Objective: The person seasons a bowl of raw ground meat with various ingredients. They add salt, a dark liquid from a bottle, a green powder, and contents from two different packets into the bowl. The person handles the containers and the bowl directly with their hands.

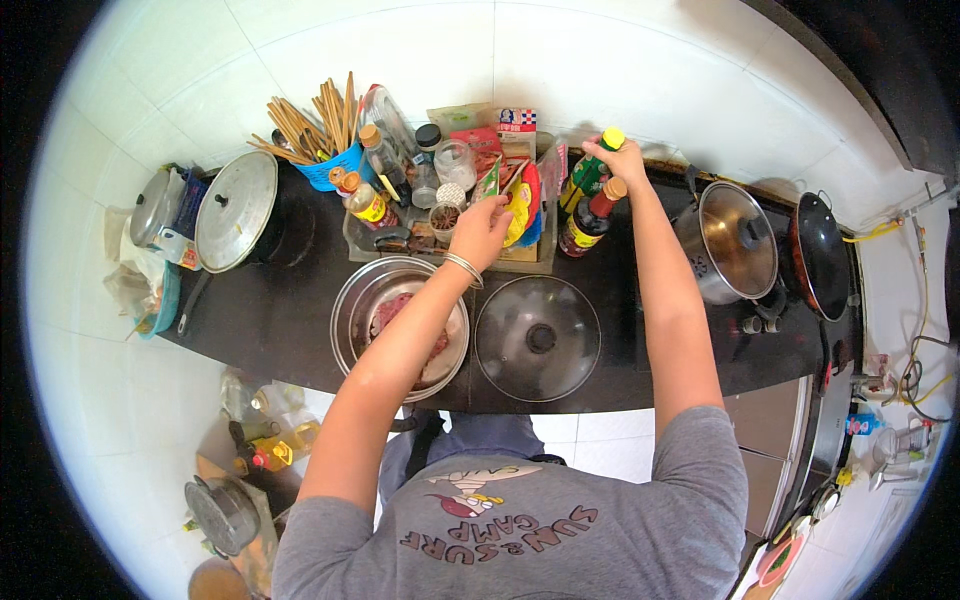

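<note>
My right hand [621,160] is closed round the neck of a green glass bottle [580,185] with a yellow cap, at the back of the counter. Just in front of it a dark sauce bottle [584,230] with an orange-brown cap and yellow label stands upright. My left hand [482,232], a bangle at its wrist, reaches into a tray [527,266] of seasonings. Its fingers are bent together beside a yellow packet [519,212]; what they grip is partly hidden. Below that forearm is a steel bowl [343,318] with raw red meat [390,312].
A round glass lid [515,320] lies beside the bowl. Jars and a blue basket [335,172] of chopsticks stand back left, a lidded pot [237,210] farther left. On the right are a steel pot [735,245] and a dark pan [820,255]. A tiled wall [400,50] rises behind.
</note>
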Demonstrator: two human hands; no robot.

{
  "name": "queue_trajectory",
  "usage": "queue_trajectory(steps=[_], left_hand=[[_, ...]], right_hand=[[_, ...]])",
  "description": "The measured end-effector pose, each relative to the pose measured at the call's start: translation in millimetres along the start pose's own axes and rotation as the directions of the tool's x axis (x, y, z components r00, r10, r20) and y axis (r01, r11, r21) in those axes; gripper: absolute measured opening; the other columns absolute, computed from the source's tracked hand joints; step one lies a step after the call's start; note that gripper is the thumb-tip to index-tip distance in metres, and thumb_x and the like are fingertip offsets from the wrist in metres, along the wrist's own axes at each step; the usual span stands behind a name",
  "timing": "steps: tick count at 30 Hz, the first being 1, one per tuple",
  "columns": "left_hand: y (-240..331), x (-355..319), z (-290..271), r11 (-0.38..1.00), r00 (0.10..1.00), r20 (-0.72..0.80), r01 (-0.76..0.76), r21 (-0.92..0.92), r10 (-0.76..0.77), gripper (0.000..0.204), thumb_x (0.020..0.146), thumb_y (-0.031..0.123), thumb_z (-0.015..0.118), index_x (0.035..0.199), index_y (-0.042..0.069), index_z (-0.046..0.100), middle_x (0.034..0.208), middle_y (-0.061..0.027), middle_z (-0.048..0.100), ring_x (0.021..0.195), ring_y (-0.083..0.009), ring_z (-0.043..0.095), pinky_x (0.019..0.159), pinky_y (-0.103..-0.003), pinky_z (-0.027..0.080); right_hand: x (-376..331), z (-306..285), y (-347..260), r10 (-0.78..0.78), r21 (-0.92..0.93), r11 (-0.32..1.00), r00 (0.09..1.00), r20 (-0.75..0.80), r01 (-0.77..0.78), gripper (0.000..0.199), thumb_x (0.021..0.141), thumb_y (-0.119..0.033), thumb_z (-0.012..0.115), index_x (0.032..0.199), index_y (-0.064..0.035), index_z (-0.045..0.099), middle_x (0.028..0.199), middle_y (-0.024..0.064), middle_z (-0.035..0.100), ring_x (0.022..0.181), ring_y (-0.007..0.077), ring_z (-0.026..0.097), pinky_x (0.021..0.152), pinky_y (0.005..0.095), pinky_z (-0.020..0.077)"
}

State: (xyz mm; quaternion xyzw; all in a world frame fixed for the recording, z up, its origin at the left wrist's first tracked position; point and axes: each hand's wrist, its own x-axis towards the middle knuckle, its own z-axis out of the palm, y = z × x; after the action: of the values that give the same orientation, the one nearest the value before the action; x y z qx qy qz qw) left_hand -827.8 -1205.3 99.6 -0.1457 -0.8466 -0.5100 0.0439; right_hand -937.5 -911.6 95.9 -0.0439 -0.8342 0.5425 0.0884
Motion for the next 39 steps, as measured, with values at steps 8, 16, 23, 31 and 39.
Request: queue_trajectory(steps=[8, 16, 23, 31, 39], left_hand=[[-11, 3, 5, 0.977, 0.998, 0.055, -0.034, 0.212, 0.023, 0.031, 0.078, 0.022, 0.065, 0.102, 0.002, 0.059, 0.09, -0.0164, 0.063, 0.083, -0.0315, 0.062, 0.073, -0.04, 0.05], [-1, 11, 38, 0.856, 0.974, 0.162, 0.051, 0.515, -0.156, 0.042, 0.075, 0.035, 0.069, 0.1, 0.003, 0.059, 0.095, -0.0167, 0.062, 0.09, -0.033, 0.06, 0.077, -0.043, 0.048], [-17, 12, 59, 0.821, 0.98, 0.11, 0.074, 0.566, -0.163, 0.03, 0.078, 0.031, 0.067, 0.09, 0.004, 0.061, 0.088, -0.017, 0.065, 0.081, -0.0332, 0.065, 0.069, -0.042, 0.053], [-15, 9, 55, 0.814, 0.984, 0.083, 0.082, 0.575, -0.158, 0.024, 0.08, 0.029, 0.064, 0.088, 0.006, 0.063, 0.085, -0.0166, 0.066, 0.079, -0.0332, 0.065, 0.069, -0.042, 0.053], [-21, 8, 53, 0.835, 0.989, 0.126, -0.003, 0.55, -0.079, 0.016, 0.077, 0.016, 0.061, 0.089, 0.006, 0.062, 0.09, -0.0157, 0.062, 0.087, -0.0334, 0.061, 0.074, -0.044, 0.05]], right_hand=[[-13, -8, 2, 0.139, 0.152, 0.972, 0.958, 0.252, -0.181, 0.053, 0.071, -0.03, 0.08, 0.112, -0.0023, 0.061, 0.106, 0.0088, 0.063, 0.096, 0.0175, 0.06, 0.086, 0.0311, 0.0451], [-41, -41, -37, 0.074, 0.227, 0.973, 0.991, -0.11, -0.048, 0.044, 0.082, -0.032, 0.069, 0.114, -0.0027, 0.06, 0.108, 0.0099, 0.062, 0.097, 0.0169, 0.057, 0.083, 0.0297, 0.0441], [-134, -20, -114, -0.25, 0.08, 0.949, 0.884, -0.395, 0.304, 0.016, 0.088, -0.014, 0.062, 0.094, 0.0007, 0.064, 0.083, 0.0012, 0.064, 0.074, 0.0069, 0.056, 0.068, 0.0212, 0.0449], [-206, 70, -52, 0.003, 0.202, 0.979, 0.996, -0.093, 0.016, 0.01, 0.086, -0.011, 0.062, 0.088, -0.0012, 0.065, 0.066, -0.0033, 0.059, 0.061, 0.0022, 0.05, 0.057, 0.019, 0.0412], [-232, 107, -12, 0.143, 0.148, 0.978, 0.989, 0.034, -0.146, 0.014, 0.084, -0.012, 0.063, 0.088, 0.0009, 0.065, 0.069, 0.0042, 0.063, 0.062, 0.0081, 0.055, 0.059, 0.024, 0.0456]])
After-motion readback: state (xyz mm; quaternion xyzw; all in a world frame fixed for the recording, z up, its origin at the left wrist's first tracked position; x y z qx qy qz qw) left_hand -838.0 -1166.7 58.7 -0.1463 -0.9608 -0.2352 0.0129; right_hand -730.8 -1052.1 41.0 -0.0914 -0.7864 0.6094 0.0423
